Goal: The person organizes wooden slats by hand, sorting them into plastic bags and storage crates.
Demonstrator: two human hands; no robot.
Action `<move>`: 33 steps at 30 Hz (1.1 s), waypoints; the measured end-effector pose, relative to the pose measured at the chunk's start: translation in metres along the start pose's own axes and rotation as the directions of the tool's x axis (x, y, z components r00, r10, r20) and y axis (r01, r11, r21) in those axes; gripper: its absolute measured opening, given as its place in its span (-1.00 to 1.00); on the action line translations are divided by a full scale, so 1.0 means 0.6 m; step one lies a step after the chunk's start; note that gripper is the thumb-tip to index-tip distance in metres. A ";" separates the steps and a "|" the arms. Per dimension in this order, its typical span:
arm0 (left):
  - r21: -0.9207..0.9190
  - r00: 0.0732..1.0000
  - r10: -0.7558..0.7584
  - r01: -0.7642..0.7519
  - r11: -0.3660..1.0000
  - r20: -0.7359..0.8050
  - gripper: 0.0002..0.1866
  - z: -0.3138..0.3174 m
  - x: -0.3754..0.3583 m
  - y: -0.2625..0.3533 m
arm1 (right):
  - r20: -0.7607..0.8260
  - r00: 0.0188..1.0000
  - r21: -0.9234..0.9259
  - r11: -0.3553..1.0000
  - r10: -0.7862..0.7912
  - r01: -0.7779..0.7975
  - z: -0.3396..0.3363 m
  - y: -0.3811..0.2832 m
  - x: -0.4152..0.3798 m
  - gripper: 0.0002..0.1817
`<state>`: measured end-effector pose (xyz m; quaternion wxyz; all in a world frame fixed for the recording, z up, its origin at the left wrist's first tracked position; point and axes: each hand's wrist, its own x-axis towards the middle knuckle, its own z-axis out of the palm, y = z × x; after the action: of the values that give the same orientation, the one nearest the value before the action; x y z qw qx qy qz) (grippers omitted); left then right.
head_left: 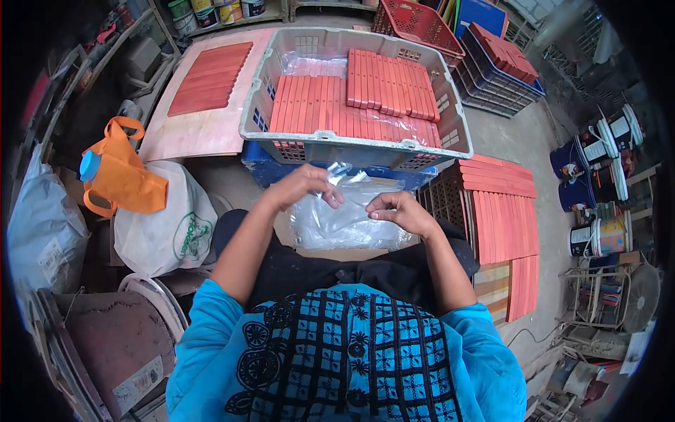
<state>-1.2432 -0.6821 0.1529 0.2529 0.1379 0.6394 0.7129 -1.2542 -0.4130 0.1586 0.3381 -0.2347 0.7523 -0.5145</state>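
My left hand (308, 187) and my right hand (398, 212) are both over my lap, with the fingers of each closed on a clear plastic bag (344, 208). More clear plastic bags (316, 235) lie in a pile underneath on a piece of cardboard (342, 254). Just beyond my hands stands a grey crate (365, 144) holding rows of red-painted wooden slats (309, 105). A shorter stack of slats (392, 83) rests on top of them at the right, and clear plastic wrap (313, 66) shows at the crate's back left.
Left of the crate, more red slats (211, 77) lie on a pale board (200, 133). An orange bag (133, 172) sits on a white sack (165, 225). To my right are stacked red slats (503, 218); paint buckets (601, 235) stand farther right.
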 end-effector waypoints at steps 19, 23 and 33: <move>-0.420 0.890 0.269 -0.418 0.805 -0.369 -0.83 -0.170 -0.090 0.194 | -0.367 0.908 0.244 0.922 -0.200 0.302 -0.053 -0.084 0.009 -0.82; -0.534 0.869 0.376 -0.495 0.685 -0.323 -0.76 -0.165 -0.067 0.231 | -0.428 0.901 0.743 0.537 -0.077 0.399 -0.056 -0.125 0.018 -0.43; -0.127 0.785 0.182 -0.314 0.941 -0.592 -0.73 -0.225 0.007 0.266 | -0.732 0.639 0.240 0.789 -0.236 0.566 -0.147 -0.156 0.102 -0.27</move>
<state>-1.3462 -0.8024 0.2898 -0.0336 -0.0279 0.5792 0.8140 -1.3605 -0.4354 0.2508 -0.0371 -0.1156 0.6071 -0.7853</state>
